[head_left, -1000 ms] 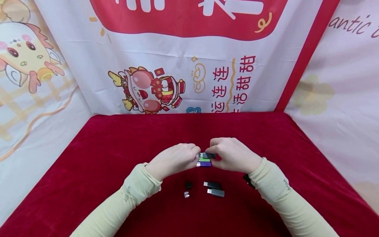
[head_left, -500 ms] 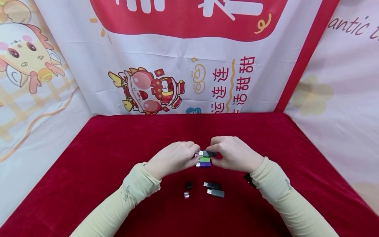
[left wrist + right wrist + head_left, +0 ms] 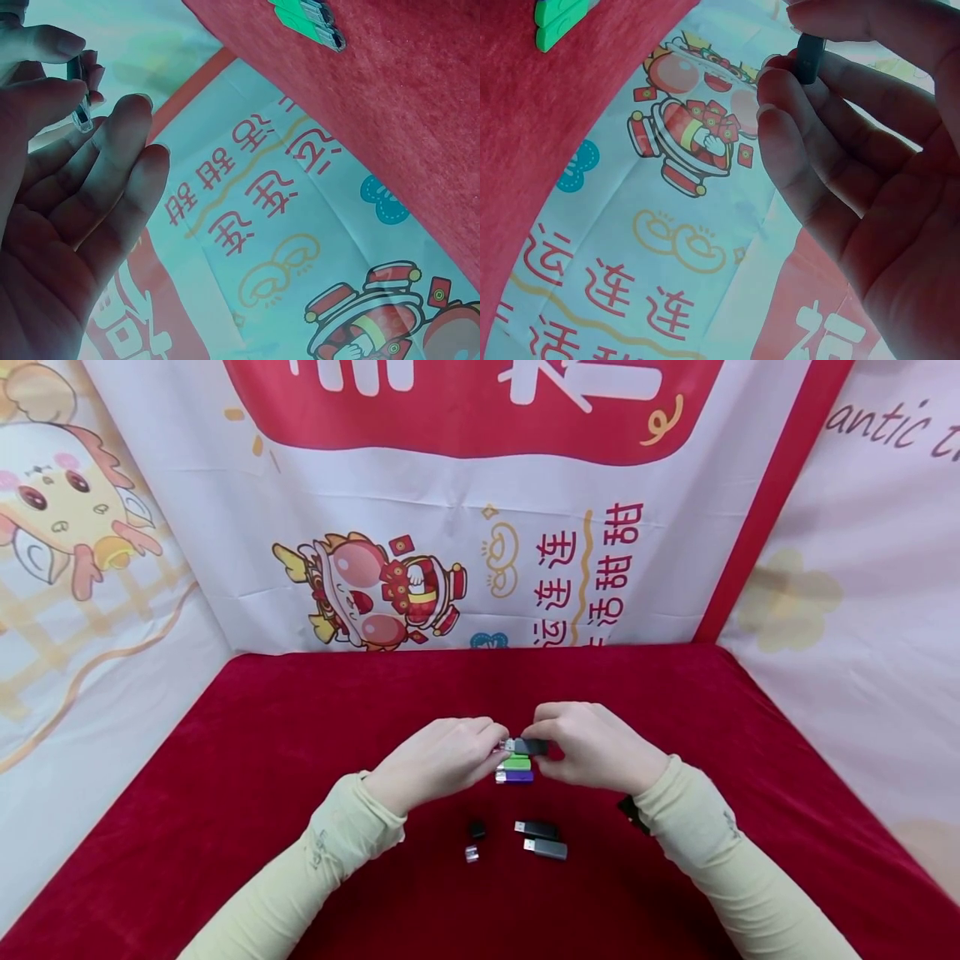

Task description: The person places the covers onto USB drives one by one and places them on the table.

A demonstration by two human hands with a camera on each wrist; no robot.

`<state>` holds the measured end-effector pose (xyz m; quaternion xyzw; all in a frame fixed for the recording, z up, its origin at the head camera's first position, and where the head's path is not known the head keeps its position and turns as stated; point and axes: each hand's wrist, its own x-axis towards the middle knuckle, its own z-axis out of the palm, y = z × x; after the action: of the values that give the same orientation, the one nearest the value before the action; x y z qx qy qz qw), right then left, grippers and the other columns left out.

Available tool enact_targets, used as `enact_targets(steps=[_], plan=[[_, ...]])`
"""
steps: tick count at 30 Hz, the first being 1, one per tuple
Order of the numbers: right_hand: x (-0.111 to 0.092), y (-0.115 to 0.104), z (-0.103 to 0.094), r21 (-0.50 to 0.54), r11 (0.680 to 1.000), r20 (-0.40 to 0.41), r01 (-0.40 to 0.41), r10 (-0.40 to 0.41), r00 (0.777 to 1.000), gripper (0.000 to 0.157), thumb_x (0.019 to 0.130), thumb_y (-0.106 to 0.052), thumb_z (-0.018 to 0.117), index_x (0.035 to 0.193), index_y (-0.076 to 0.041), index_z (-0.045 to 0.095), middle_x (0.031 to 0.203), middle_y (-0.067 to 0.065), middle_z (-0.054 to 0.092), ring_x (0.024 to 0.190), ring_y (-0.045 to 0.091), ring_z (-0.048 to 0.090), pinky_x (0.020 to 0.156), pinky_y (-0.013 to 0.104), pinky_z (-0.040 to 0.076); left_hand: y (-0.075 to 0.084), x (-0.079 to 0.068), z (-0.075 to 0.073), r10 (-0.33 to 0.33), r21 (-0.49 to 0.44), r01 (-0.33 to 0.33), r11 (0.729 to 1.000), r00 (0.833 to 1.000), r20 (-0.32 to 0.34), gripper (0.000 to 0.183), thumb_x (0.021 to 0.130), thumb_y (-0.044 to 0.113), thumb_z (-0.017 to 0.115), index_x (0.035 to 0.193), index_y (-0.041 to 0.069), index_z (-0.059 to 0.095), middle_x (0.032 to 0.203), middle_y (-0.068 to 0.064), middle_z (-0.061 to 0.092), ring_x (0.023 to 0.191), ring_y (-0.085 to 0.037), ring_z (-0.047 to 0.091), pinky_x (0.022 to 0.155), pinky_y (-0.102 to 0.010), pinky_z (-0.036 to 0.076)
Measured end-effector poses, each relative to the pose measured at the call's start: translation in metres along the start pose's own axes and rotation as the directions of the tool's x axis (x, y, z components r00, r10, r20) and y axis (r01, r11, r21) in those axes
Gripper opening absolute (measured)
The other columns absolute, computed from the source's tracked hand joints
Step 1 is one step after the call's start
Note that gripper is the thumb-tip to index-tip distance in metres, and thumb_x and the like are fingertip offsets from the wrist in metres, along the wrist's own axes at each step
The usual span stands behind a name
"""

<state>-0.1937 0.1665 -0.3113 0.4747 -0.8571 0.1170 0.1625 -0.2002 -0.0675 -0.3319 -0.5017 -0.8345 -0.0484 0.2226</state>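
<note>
In the head view, my right hand (image 3: 600, 747) pinches a dark grey USB stick (image 3: 532, 747) between thumb and fingers, its metal plug facing left. My left hand (image 3: 446, 760) pinches a small clear cap (image 3: 84, 124) at the plug's end; its fingers partly hide it. The stick's dark body (image 3: 810, 60) also shows between the fingertips in the right wrist view. Just nearer than the held stick, two green USB sticks (image 3: 517, 764) and a purple USB stick (image 3: 519, 777) lie side by side on the table, clear caps at their left ends.
Closer to the person lie a black USB stick (image 3: 537, 830) and a grey one (image 3: 546, 849), both uncapped. A black cap (image 3: 477, 830) and a clear cap (image 3: 472, 853) lie left of them. The red cloth-covered table (image 3: 337, 710) meets printed fabric walls (image 3: 480, 477).
Both hands have risen slightly in the head view with the stick and cap, showing more of the green sticks below. The loose sticks and caps nearer the person stay where they were.
</note>
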Motion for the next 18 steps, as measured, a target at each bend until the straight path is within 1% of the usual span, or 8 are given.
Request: enact_targets(steps=[6, 10, 18], plan=[[0.0010, -0.0005, 0.0000, -0.009, 1.000, -0.025, 0.003, -0.003, 1.000, 0.030, 0.070, -0.014, 0.088, 0.096, -0.006, 0.076, 0.083, 0.000, 0.061, 0.067, 0.010, 0.056, 0.064, 0.024, 0.052, -0.0005, -0.0006, -0.0005, 0.017, 0.022, -0.016, 1.000, 1.000, -0.025, 0.015, 0.093, 0.021, 0.068, 0.098, 0.007, 0.063, 0.080, 0.001, 0.061, 0.066, -0.009, 0.058, 0.064, -0.021, 0.052], [0.0012, 0.0004, 0.0012, 0.005, 1.000, -0.044, -0.001, 0.001, 0.999, 0.029, 0.070, -0.013, 0.088, 0.096, -0.007, 0.077, 0.084, 0.000, 0.060, 0.068, 0.009, 0.057, 0.063, 0.023, 0.052, -0.0007, -0.0003, -0.0017, 0.025, 0.030, -0.024, 0.999, 0.999, -0.031, 0.016, 0.093, 0.022, 0.069, 0.097, 0.007, 0.063, 0.079, 0.001, 0.060, 0.065, -0.009, 0.057, 0.063, -0.020, 0.052], [0.0004, 0.0001, 0.0018, 0.002, 1.000, -0.029, -0.001, 0.001, 1.000, 0.029, 0.072, -0.013, 0.087, 0.099, -0.007, 0.077, 0.086, 0.000, 0.059, 0.069, 0.008, 0.055, 0.063, 0.022, 0.051, -0.0007, -0.0007, -0.0021, 0.026, 0.028, -0.025, 0.999, 0.999, -0.019, 0.018, 0.093, 0.023, 0.069, 0.095, 0.007, 0.063, 0.077, 0.002, 0.059, 0.064, -0.008, 0.056, 0.060, -0.020, 0.050]])
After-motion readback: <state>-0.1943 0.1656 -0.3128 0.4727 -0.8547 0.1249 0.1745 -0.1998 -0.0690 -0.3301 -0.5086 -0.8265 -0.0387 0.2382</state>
